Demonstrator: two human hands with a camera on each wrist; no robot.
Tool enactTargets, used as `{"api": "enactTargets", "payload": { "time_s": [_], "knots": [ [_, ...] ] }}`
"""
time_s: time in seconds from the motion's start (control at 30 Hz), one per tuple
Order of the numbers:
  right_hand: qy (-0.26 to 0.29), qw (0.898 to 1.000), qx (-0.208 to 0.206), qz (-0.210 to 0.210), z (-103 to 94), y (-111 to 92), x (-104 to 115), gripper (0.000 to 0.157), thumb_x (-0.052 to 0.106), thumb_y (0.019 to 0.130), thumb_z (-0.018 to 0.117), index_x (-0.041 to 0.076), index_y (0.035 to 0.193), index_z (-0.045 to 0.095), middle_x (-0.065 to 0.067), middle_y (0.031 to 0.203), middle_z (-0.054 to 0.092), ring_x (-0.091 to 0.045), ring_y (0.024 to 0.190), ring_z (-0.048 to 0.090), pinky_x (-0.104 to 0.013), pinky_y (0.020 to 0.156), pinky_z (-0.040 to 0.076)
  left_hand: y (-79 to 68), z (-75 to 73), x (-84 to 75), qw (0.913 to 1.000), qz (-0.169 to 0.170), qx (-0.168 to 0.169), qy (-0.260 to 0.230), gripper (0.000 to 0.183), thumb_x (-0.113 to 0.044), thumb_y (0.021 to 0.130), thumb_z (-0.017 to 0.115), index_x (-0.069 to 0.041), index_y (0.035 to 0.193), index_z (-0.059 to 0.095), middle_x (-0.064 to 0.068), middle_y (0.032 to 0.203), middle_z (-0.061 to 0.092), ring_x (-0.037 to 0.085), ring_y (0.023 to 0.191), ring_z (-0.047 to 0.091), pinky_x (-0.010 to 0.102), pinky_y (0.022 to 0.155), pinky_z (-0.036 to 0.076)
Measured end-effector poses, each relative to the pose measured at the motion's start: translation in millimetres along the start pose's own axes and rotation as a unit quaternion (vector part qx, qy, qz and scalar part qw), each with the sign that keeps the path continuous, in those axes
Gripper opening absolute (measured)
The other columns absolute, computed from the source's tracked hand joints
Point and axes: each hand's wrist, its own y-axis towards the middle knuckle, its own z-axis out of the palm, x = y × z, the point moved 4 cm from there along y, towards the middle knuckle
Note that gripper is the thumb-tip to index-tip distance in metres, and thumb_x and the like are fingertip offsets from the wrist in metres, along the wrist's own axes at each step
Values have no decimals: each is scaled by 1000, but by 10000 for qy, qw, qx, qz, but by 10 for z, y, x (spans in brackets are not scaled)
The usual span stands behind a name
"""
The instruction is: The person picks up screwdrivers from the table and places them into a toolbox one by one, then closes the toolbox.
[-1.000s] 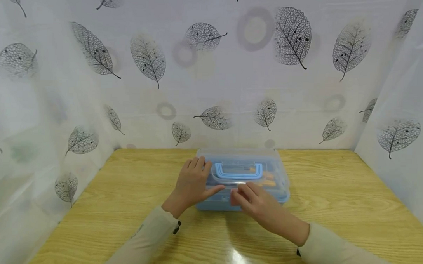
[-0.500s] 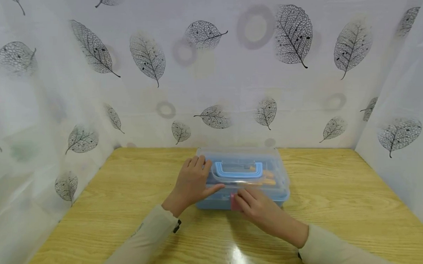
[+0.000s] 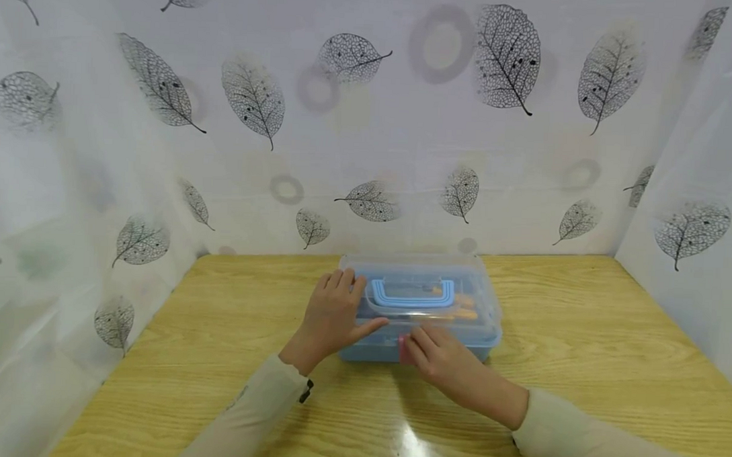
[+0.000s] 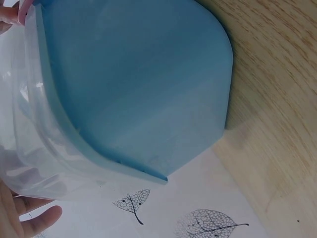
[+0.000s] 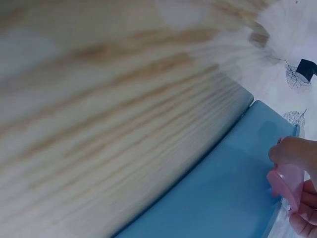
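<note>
A light-blue plastic storage box point(image 3: 368, 353) with a clear lid point(image 3: 489, 310) sits on the table, its lid down. A pink latch point(image 3: 405, 351) is on its front. My right hand point(image 3: 458, 369) pinches this latch point(image 5: 287, 186) between thumb and curled fingers, as the right wrist view shows. My left hand point(image 3: 331, 315) rests on the lid's left part, thumb stretched along the front edge. In the left wrist view its fingers point(image 4: 42, 222) extend past the lid's edge, beside the blue box wall point(image 4: 133, 89).
A blue carrying handle point(image 3: 412, 302) lies folded on the lid. Orange objects point(image 3: 462, 314) show blurred through the clear plastic. The wood-grain table point(image 3: 242, 298) is bordered by a white leaf-print curtain point(image 3: 405, 142) behind and at both sides.
My right hand has shifted slightly downward with the pink latch, which now tilts lower and shows more of itself. My left hand stays in place on the lid.
</note>
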Motion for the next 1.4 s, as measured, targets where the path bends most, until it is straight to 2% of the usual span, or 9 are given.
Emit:
{"api": "enactTargets", "payload": {
  "time_s": [0.07, 0.17, 0.27, 0.33, 0.43, 0.53, 0.67, 0.97, 1.4],
  "knots": [
    [30, 10000, 94, 15, 12, -6, 7, 45, 11, 103, 22, -2, 103, 65, -8, 91, 57, -19, 82, 58, -29, 75, 53, -3, 1, 2, 10000, -3, -5, 2, 70, -75, 71, 59, -9, 96, 58, 5, 84, 52, 21, 79, 53, 34, 77, 48],
    [66, 9997, 232, 43, 31, -15, 14, 17, 9, 91, 59, -2, 104, 64, -8, 91, 57, -19, 83, 58, -30, 75, 52, -7, 3, 3, 10000, -10, 15, 3, 70, -74, 72, 59, -9, 96, 58, 5, 85, 52, 20, 78, 53, 34, 77, 48],
    [37, 9995, 315, 57, 40, -10, 18, 46, 12, 64, 85, -1, 103, 63, -7, 90, 56, -18, 83, 57, -29, 76, 52, -7, 5, 3, 10000, -8, 50, -18, 69, -74, 72, 59, -9, 96, 58, 5, 85, 52, 20, 78, 53, 34, 77, 48],
    [-1, 9993, 361, 73, 46, -4, 22, 49, 12, 61, 87, -1, 102, 63, -6, 89, 54, -18, 82, 56, -29, 76, 51, -5, 7, 2, 10000, 1, 71, -17, 68, -74, 72, 58, -10, 96, 58, 5, 85, 52, 20, 78, 52, 34, 77, 47],
    [-41, 9990, 431, 88, 50, 2, 27, 44, 10, 65, 84, -1, 102, 63, -5, 89, 53, -17, 82, 55, -29, 76, 51, -2, 9, -1, 10000, 14, 80, -13, 68, -73, 73, 58, -10, 96, 58, 5, 85, 52, 20, 79, 52, 34, 77, 47],
    [-151, 9991, 387, 56, 53, 15, 34, 12, 3, 91, 57, -1, 101, 62, -5, 88, 53, -16, 82, 55, -28, 75, 51, -3, 6, -3, 10000, 12, 74, -9, 68, -73, 73, 58, -10, 96, 58, 5, 84, 51, 20, 78, 52, 34, 77, 47],
    [-364, 9993, 95, 11, 67, 35, 45, 52, 4, 102, 10, 1, 96, 62, -4, 84, 51, -15, 77, 53, -27, 71, 49, -6, 8, -5, 10000, 14, 77, -35, 68, -73, 73, 58, -9, 95, 58, 5, 84, 51, 20, 78, 52, 34, 76, 47],
    [-550, 9975, -434, -51, 99, 64, 62, 45, 4, 103, 19, 3, 88, 61, -2, 78, 47, -13, 68, 46, -24, 61, 42, -4, 15, -12, 9999, 49, 86, -28, 68, -72, 73, 59, -9, 96, 58, 5, 84, 52, 20, 78, 52, 33, 76, 47],
    [-61, 9998, 28, 160, 84, 38, 49, 49, 10, 104, 11, 6, 93, 58, -1, 81, 46, -10, 70, 45, -23, 62, 43, -7, 6, -10, 10000, 40, 10, 47, 68, -73, 73, 57, -9, 95, 58, 5, 84, 52, 19, 77, 52, 34, 77, 48]
  ]
}}
